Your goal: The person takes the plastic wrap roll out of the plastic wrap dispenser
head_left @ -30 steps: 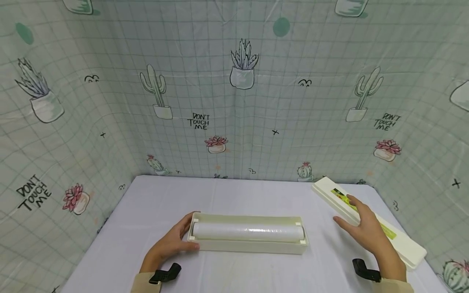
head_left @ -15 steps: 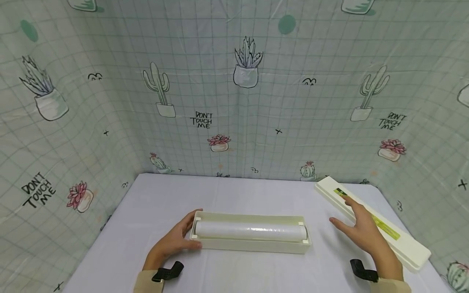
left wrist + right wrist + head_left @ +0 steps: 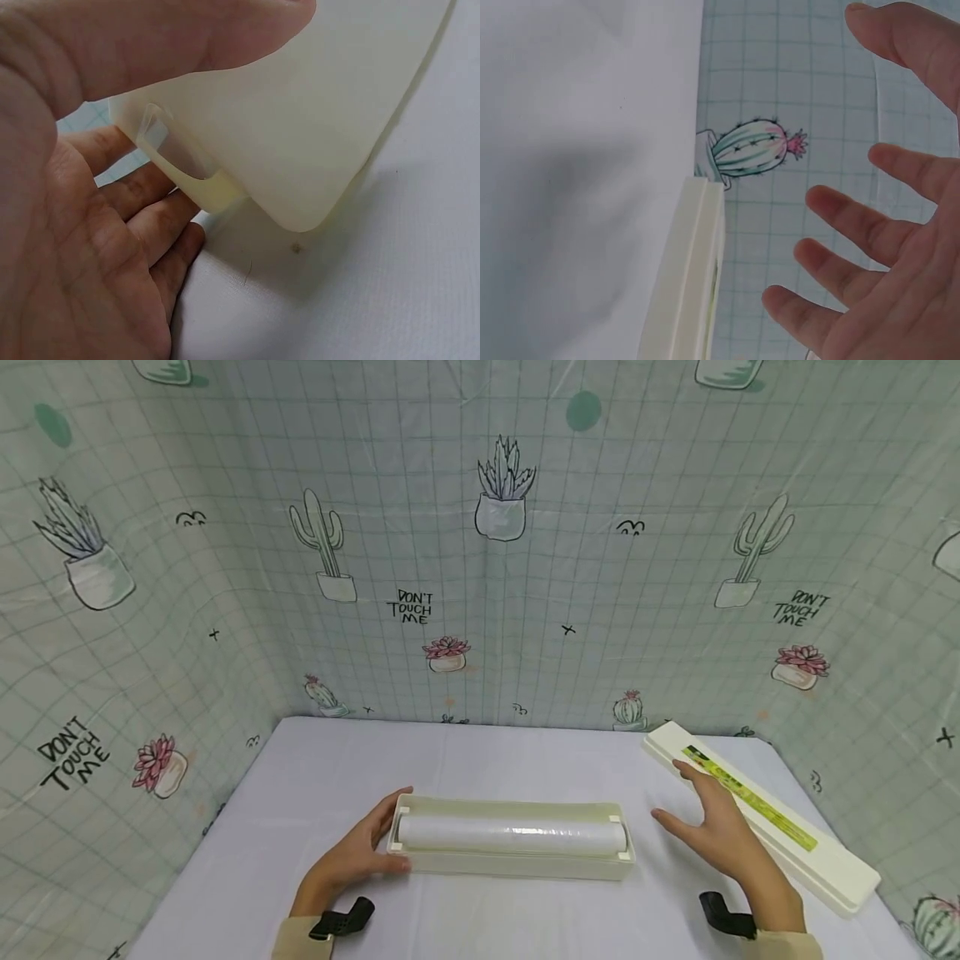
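- Box [image 3: 517,867], long, off-white, uncovered: lies on the white tabletop [image 3: 480,764] about midway between left and right edges, long sides roughly parallel to the far edge and well apart from it.
- Roll [image 3: 512,835] of shiny, pale film set lengthwise inside the box; small white blocks at the inner corners.
- Left hand [image 3: 357,852]: grips the box's left end, thumb along the near wall, fingers behind at the far corner. Wrist view shows the thumb over the smooth wall, fingers at the end, and a rounded opening in that end beside them.
- Right hand [image 3: 720,835]: fingers extended and spread, thumb well away from them, held above the tabletop between the box and the lid [image 3: 780,837]; wrist view shows it apart from the lid.
- Lid, long and off-white, rests aslant on the tabletop, one end by the far edge, the other by the right edge. Yellow-green label [image 3: 750,797] along its top. Hand and forearm hide part of its near side.
- Beige sleeves [image 3: 302,939], black wrist mounts [image 3: 342,919] on both arms.
- Backdrop [image 3: 525,585] past the far edge: pale grid cloth, printed with potted cacti, succulents and "DON'T TOUCH ME".
- Dark speck [image 3: 295,248] on the tabletop near the box's corner.
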